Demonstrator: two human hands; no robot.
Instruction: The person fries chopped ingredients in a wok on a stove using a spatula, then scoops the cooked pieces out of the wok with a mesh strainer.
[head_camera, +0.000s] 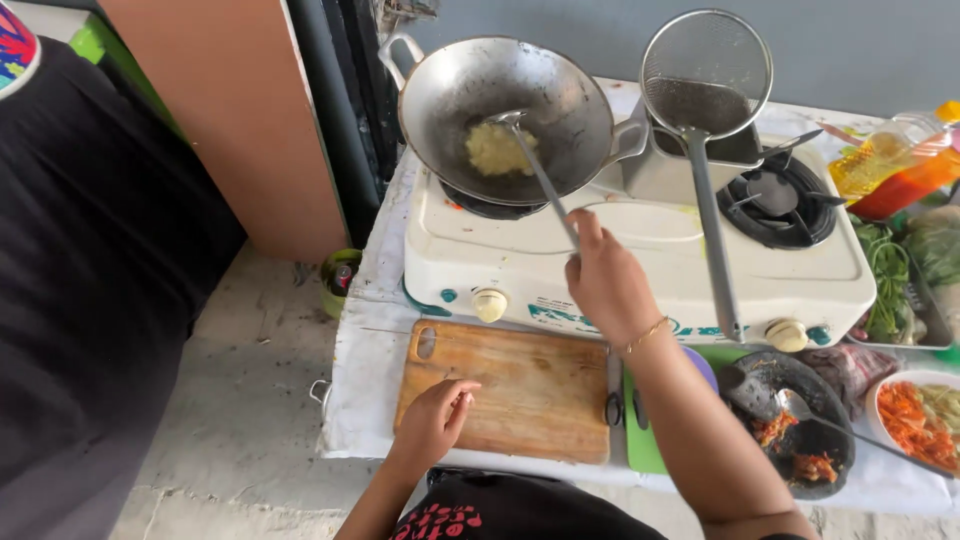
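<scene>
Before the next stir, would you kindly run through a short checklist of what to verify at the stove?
1. Right hand grips the spatula handle: ok.
2. Spatula tip reaches the yellow food in the wok: ok.
3. Wok sits over the left burner of the stove: ok, though it looks tilted.
4. Left hand rests on the cutting board, away from the heat: ok.
5. Strainer lies beside the wok, apart from the spatula: ok.
6. Flame under the wok lit: cannot tell, hidden by the wok.
</scene>
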